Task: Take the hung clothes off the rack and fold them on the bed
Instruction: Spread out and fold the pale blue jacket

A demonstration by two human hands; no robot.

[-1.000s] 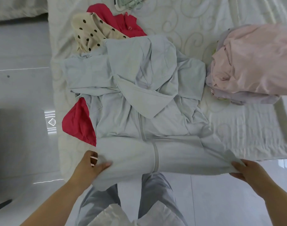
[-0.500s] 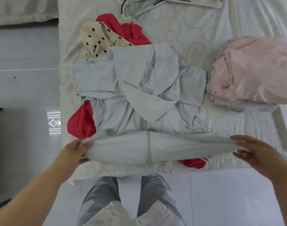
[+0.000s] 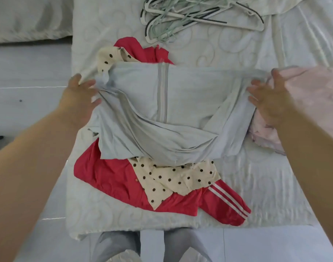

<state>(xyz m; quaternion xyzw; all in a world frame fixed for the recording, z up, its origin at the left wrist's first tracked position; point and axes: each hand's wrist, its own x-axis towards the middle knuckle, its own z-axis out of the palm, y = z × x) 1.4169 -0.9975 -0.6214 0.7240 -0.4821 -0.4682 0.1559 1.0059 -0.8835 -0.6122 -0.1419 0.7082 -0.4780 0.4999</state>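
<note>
Now, grey jacket's [image 3: 190,95] side edges in left hand [image 3: 78,103] and right hand [image 3: 271,99].

home bedroom | bed [image 3: 256,186] | clothes hangers [image 3: 190,17] | tiled floor [image 3: 29,76]

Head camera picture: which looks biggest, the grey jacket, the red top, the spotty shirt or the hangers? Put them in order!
1. grey jacket
2. red top, though partly covered
3. spotty shirt and hangers: about alike; the hangers lie farther away and run off the picture, so I won't rank them.
</note>
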